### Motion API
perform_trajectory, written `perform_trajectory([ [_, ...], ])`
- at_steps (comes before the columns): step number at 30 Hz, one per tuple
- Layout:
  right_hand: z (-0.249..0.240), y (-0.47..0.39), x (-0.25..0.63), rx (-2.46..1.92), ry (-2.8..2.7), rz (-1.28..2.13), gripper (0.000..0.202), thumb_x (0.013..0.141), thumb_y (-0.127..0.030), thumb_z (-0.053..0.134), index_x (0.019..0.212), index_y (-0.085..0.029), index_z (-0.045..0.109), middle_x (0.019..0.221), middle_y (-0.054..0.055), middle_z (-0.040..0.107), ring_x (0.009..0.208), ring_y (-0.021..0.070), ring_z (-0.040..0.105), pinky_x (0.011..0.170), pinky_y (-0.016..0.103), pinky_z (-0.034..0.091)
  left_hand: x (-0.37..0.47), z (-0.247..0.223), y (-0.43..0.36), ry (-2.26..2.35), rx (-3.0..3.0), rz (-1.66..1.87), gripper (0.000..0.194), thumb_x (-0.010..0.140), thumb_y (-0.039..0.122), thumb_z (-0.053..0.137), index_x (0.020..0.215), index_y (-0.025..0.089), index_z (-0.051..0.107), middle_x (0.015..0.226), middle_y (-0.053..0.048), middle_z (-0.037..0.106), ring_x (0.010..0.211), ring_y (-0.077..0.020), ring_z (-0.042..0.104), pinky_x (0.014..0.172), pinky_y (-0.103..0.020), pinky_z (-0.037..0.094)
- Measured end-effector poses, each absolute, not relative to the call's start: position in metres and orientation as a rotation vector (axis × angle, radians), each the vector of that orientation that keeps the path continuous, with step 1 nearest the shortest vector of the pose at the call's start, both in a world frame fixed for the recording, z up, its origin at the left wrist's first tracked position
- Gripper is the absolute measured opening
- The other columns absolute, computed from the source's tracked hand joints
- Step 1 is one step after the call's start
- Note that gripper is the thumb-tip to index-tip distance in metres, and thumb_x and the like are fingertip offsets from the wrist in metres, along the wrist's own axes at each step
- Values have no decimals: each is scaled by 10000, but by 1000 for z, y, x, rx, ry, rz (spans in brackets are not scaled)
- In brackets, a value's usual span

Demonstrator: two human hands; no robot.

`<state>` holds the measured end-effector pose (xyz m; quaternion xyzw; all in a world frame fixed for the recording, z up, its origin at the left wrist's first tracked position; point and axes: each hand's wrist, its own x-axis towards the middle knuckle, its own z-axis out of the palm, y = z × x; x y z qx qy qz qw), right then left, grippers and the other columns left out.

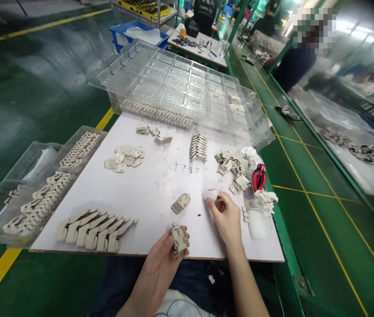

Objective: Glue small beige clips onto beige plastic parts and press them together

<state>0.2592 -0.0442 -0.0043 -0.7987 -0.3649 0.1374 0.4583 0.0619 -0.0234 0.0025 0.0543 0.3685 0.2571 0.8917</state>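
Near the front edge of the white table (160, 176), my left hand (165, 251) holds a beige plastic part (179, 239), its slotted face turned up. My right hand (225, 213) is to the right, above the table, with thumb and fingertips brought together; a thin red thing (212, 190) shows by the fingertips, too small to name. Another beige part (181, 203) lies alone beyond my left hand. A small black piece (199, 215) lies between the hands. A row of nested beige parts (91, 231) stands at the front left.
Red-handled pliers (258, 177), white crumpled material (266, 199) and a pile of beige parts (231, 162) lie at the right. Flat pieces (126, 157) and a short stack (199, 147) sit farther back. Clear trays (174, 83) stand behind, others (42, 193) at left. People work beyond.
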Motion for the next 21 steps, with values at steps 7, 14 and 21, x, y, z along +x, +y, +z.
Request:
perform_trajectory([
  [7,17,-88,285,-1908,-775,-214,373,806,-428,754,1090,-196,684,953,49,677,795,179,597,695,316,467,61,-1,-25,800,88,525,282,846,372,776,1037,165,788,1049,-89,670,964,-192,602,836,-297,550],
  [14,25,-114,346,-2154,-780,-637,350,850,-504,701,863,-154,710,762,46,630,666,177,541,663,334,417,70,16,-21,758,6,490,233,968,298,630,990,120,779,938,-74,647,838,-143,597,747,-265,522],
  [21,20,-120,363,-2174,-751,-653,368,841,-554,654,762,-195,654,682,29,567,622,204,523,628,366,422,73,15,-20,669,-59,518,206,966,281,639,995,114,755,935,-70,660,830,-130,616,750,-241,505],
])
